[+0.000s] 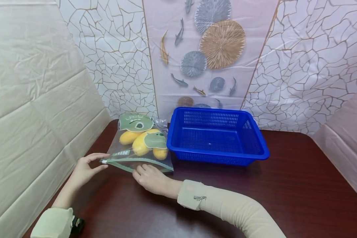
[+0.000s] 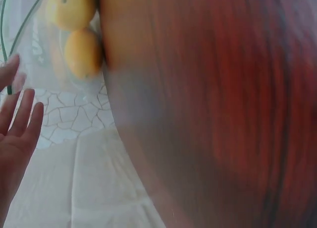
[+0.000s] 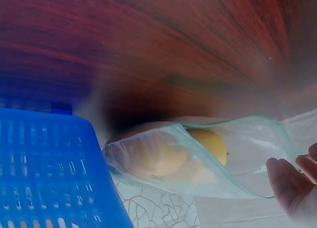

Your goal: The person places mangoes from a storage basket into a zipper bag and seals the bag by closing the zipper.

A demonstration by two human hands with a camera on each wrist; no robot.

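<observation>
A clear slider zip bag (image 1: 128, 145) with green cartoon prints lies on the table, its green-edged mouth gaping toward me. Inside are three visible smooth yellow fruits (image 1: 139, 145); their exact kind is unclear. At the mouth's left corner, my left hand (image 1: 84, 170) has its index finger and thumb apart, on either side of the white slider (image 1: 104, 161). In the left wrist view its other fingers (image 2: 21, 116) are extended. My right hand (image 1: 151, 178), fingers curled, holds the near edge of the mouth. The right wrist view shows its fingers (image 3: 285, 181) beside the green rim.
A blue perforated plastic basket (image 1: 217, 155) stands right of the bag, close against it. Both are on a dark reddish-brown wooden table (image 1: 297, 185). Patterned cloth (image 1: 119, 59) hangs behind, and pale cloth (image 1: 32, 132) rises along the left side.
</observation>
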